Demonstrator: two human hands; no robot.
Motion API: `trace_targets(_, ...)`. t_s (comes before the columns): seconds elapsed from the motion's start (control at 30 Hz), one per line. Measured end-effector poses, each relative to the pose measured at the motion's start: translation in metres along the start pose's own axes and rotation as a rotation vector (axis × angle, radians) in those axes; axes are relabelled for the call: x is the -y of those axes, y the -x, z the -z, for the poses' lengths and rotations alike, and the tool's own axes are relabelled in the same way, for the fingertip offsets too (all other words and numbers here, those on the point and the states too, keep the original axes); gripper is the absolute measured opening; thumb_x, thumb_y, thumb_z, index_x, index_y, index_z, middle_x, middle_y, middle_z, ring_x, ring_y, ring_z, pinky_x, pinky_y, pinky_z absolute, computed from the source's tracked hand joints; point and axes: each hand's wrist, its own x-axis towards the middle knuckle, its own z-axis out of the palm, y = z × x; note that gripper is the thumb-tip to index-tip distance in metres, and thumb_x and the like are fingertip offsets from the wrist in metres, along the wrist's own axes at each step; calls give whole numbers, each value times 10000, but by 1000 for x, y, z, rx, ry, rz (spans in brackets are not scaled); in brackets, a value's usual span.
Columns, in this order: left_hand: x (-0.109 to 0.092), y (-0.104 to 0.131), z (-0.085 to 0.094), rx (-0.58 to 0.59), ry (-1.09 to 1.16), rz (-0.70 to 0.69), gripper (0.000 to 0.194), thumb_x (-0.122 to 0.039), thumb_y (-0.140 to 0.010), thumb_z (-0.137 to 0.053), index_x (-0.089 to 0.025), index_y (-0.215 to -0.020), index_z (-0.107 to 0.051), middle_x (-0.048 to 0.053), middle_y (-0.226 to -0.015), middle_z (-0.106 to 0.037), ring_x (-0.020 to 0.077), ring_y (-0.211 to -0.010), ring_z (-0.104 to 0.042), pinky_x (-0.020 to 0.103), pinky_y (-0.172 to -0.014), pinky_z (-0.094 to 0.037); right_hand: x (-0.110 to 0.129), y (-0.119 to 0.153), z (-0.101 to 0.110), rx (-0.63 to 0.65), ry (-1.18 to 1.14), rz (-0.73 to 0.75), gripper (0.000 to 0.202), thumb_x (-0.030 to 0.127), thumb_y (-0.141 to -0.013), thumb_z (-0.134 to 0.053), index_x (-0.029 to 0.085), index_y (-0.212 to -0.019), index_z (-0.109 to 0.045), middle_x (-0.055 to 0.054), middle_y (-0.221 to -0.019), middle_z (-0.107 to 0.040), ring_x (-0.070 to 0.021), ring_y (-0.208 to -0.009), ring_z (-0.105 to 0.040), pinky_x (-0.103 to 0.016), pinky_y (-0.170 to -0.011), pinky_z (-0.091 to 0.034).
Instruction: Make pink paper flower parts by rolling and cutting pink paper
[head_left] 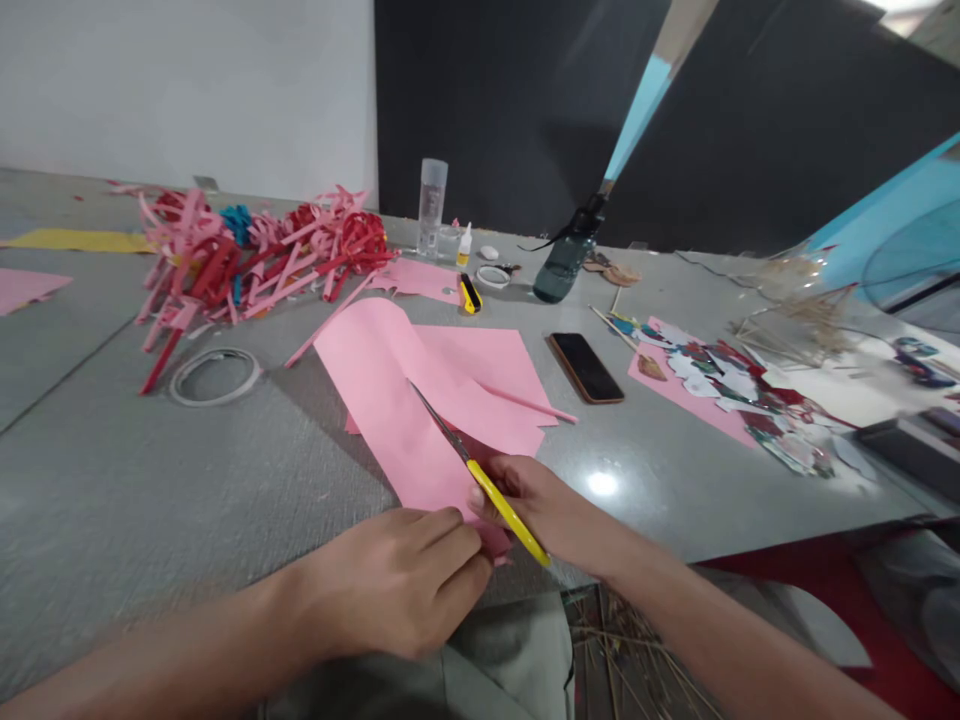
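A pink paper sheet (375, 380) curls up over the near middle of the table, with a long cut running into it. My left hand (409, 575) pinches the sheet's near edge. In my right hand (525, 490) are scissors with yellow handles (510, 515); their blades lie in the cut, pointing away to the left. More pink paper (487, 350) lies flat beneath the curled sheet. A thin rolled pink paper stick (529, 403) rests on that paper. My right fingers are partly hidden behind the scissor handle.
Red and pink paper strips (262, 250) heap at the back left, behind a coil of white wire (214, 377). A phone (585, 367) lies right of the paper. Further back stand a glue bottle (464, 245), a yellow cutter (470, 294) and a dark bottle (566, 262). Paper scraps (720, 375) cover the right.
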Motion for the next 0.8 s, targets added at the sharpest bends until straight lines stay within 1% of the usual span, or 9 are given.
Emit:
trace_targets(0.13,0,1,-2,-17,1,4,109,-119,-933,-545,-117,-986,-640,50,-800,-670,165,-720,-637,296,-631,-558,9,1,0,110,-46,33,365,488,-851,-604,184,-678,-501,15,-599,-498,-118,-568,-443,-255,-541,-354)
trace_targets(0.23,0,1,-4,-12,12,-8,123,-127,-939,-539,-112,-1005,-641,55,-816,-683,170,-757,-659,297,-669,-577,11,0,0,58,3,23,305,445,-835,-638,191,-734,-504,42,-608,-464,-101,-548,-388,-243,-519,-315)
trace_targets(0.33,0,0,-4,-19,20,-14,99,-130,-938,-539,-125,-952,-637,42,-781,-672,161,-701,-644,288,-607,-560,11,-3,-1,14,36,37,282,397,-827,-660,197,-762,-473,56,-647,-403,-90,-572,-321,-236,-515,-269)
trace_targets(0.43,-1,-1,-3,-19,26,-24,102,-129,-938,-535,-132,-919,-635,32,-738,-652,149,-638,-609,274,-540,-521,12,-5,-2,-19,21,68,331,435,-834,-654,200,-763,-432,44,-705,-368,-96,-616,-280,-239,-525,-245)
trace_targets(0.5,-2,-1,-3,-10,34,-42,111,-129,-937,-531,-126,-913,-639,33,-725,-642,150,-638,-604,272,-542,-518,13,-6,-3,-46,-2,93,362,482,-858,-612,207,-755,-400,37,-720,-343,-104,-629,-260,-242,-532,-240)
trace_targets(0.57,-3,0,-3,-9,35,-63,113,-130,-934,-534,-120,-912,-644,38,-723,-640,155,-659,-613,273,-565,-527,15,-8,-4,-49,-16,95,359,497,-883,-558,217,-760,-371,33,-725,-319,-111,-635,-247,-244,-536,-234)
trace_targets(0.63,-5,0,-5,-26,35,-73,99,-125,-923,-551,-122,-896,-645,36,-710,-632,155,-650,-610,273,-557,-518,17,-9,-5,-37,10,77,334,464,-884,-544,224,-766,-345,35,-723,-288,-116,-634,-222,-248,-530,-213)
trace_targets(0.73,-7,0,-7,-58,44,-64,66,-120,-901,-584,-125,-867,-640,26,-695,-623,152,-600,-589,280,-506,-486,23,-11,-7,-48,100,84,325,401,-865,-568,226,-755,-316,35,-728,-240,-121,-646,-182,-257,-532,-187)
trace_targets(0.8,-8,-1,-8,-64,31,-62,53,-126,-898,-593,-122,-871,-638,27,-703,-627,153,-592,-588,286,-499,-481,28,-10,-8,-52,126,98,357,406,-857,-592,226,-744,-306,33,-734,-226,-123,-654,-174,-259,-539,-191)
